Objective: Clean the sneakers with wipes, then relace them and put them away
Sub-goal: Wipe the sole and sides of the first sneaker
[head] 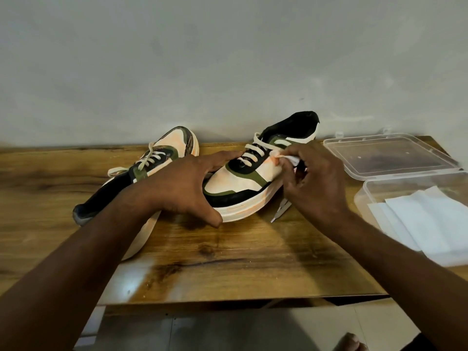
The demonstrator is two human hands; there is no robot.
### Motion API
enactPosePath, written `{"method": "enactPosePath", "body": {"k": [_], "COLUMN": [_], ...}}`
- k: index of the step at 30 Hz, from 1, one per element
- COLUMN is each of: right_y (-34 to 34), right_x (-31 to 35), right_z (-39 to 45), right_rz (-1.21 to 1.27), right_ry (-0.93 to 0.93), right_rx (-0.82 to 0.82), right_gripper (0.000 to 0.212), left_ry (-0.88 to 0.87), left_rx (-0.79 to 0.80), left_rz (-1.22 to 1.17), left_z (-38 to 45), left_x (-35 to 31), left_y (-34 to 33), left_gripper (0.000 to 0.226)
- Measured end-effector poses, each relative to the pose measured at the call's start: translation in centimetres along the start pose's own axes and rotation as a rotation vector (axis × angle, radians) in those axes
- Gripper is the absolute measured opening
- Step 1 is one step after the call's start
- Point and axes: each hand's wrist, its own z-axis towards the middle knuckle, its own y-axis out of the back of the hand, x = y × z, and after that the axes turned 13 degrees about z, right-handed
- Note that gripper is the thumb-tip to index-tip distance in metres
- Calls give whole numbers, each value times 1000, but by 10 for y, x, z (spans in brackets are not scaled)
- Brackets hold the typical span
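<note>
So the near sneaker [243, 181] is steadied mid-table by the left hand [187, 188], fingers spread wide over its toe and side. A crumpled wipe [291, 158] is pinched in the right hand [316, 181] and pressed against the orange stain by the laces. The second sneaker [141, 173] is parked at 9 o'clock, and spare wipes [428, 219] are stacked in the clear box [364, 196] at 3 o'clock.

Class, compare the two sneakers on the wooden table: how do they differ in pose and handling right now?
The right-hand white, green and black sneaker points its toe toward the camera; the left-hand matching sneaker points away. The right-hand sneaker is steadied by the left hand and wiped by the right hand; the left-hand sneaker isn't gripped. Both stay laced, with orange stains.
</note>
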Motion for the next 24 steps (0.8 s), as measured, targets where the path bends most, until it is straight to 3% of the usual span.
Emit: {"method": "enactPosePath", "body": {"k": [6, 13, 21, 24], "right_y": [-19, -1, -13, 2], "right_x": [26, -4, 21, 3], "right_z": [-19, 7, -9, 7], "right_rz": [73, -57, 3, -80], "right_ry": [137, 7, 81, 13], "right_rx": [214, 13, 204, 132], "right_gripper": [21, 18, 23, 21], "left_ry": [15, 0, 8, 4], "left_rx": [0, 14, -1, -6], "left_rz": [18, 2, 38, 27], "left_z": [-1, -3, -3, -4], "left_x": [3, 0, -1, -3], "left_y": [-1, -1, -2, -3], "left_gripper": [133, 132, 133, 133]}}
